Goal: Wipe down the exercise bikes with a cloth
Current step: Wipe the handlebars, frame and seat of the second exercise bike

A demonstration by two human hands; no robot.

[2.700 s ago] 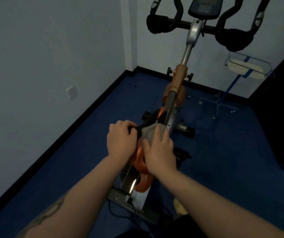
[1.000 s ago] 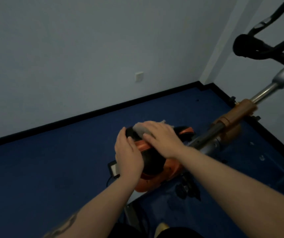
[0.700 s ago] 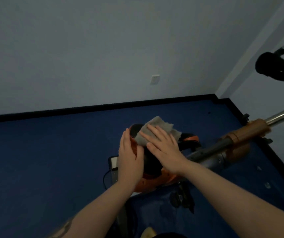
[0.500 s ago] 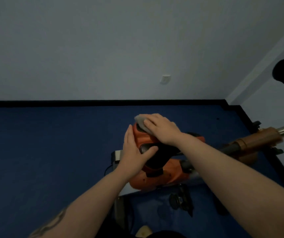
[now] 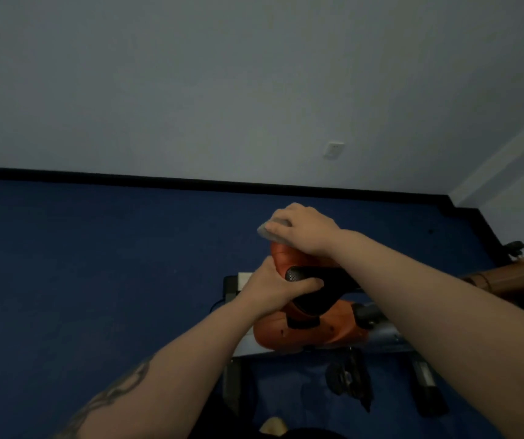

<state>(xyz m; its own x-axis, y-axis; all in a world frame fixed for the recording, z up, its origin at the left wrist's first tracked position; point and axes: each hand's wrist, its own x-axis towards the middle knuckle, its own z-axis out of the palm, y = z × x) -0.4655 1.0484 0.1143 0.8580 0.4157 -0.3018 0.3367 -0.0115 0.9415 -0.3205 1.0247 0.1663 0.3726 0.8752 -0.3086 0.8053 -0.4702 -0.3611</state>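
Dim, flat, bluish light with no evident source; the wall (image 5: 254, 74) grades darker toward the corners, straight edges bow from the wide lens, and everything looks soft and slightly smeared

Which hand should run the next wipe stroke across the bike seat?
Right. The right hand already holds the grey cloth on top of the orange seat. The left hand grips the seat's near side, apparently steadying it.

It looked like a small, sparse gym room: an orange-and-black exercise bike (image 5: 314, 331) stood on dark blue floor covering (image 5: 96, 264), against plain pale walls (image 5: 222, 90) with black skirting (image 5: 159, 180) and one wall socket (image 5: 333, 150).
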